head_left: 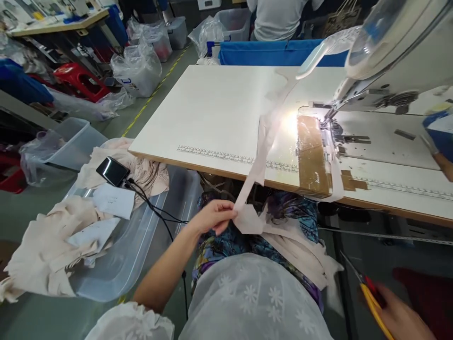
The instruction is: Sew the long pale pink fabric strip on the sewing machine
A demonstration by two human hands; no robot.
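Between the thumb and fingers of my left hand (215,217) is a pale pink fabric strip (262,156), pinched just below the table's front edge. The strip runs up across the white table toward the sewing machine (331,113). More pale fabric (300,241) lies over my lap and hangs to the right. Low at the right, my right hand (399,311) is wrapped round scissors (370,295) with yellow and red handles. Their blades point up and left, apart from the fabric. A second length of strip (336,177) hangs over the table edge under the needle area.
A clear plastic tub (116,278) at my left holds beige fabric pieces (46,241), paper slips (113,200) and a black phone-like device (112,171) with cables (155,208). Brown tape (313,156) covers part of the white table (219,108). A person (279,19) sits beyond a blue cloth.
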